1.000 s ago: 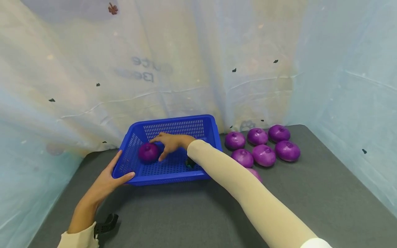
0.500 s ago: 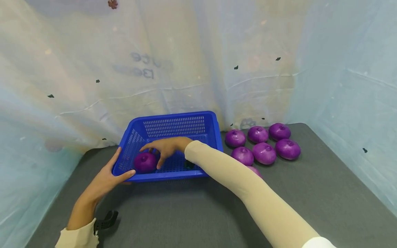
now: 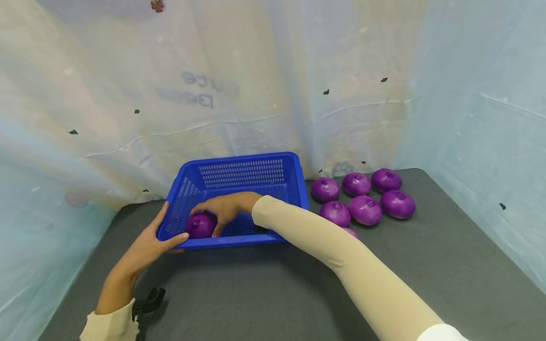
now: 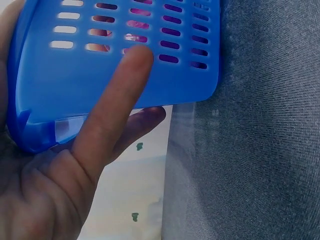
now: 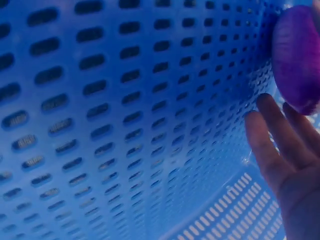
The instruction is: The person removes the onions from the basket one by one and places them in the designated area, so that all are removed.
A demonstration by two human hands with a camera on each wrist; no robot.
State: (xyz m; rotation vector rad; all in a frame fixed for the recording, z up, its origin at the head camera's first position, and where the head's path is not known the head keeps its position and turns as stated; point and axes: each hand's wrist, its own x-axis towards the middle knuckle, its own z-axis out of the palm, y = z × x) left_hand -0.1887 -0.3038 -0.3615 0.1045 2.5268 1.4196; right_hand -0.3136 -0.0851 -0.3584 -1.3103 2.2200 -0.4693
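In the head view a blue plastic basket (image 3: 243,242) with slotted walls stands on the dark tabletop. My left hand (image 3: 145,246) grips its front left corner, thumb over the rim; the left wrist view shows the fingers against the outside of the slotted wall (image 4: 55,90). Inside, at the left front corner, sits a shiny red onion (image 3: 200,227). My right hand (image 3: 223,208) holds this onion, fingers over its far side and thumb at its right. From the right wrist, fingers (image 5: 282,145) show close beside the onion (image 5: 296,60).
Several more red onions (image 3: 365,210) lie grouped on the dark table (image 3: 239,293) to the right of the basket; one is partly hidden behind the right sleeve (image 3: 315,237). A pale printed curtain (image 3: 256,85) hangs behind, and a bluish one (image 3: 495,142) borders the right side.
The right hand has come down toward the front left of the basket and closed around the onion, which has shifted slightly toward the front. The left hand keeps its hold on the corner.
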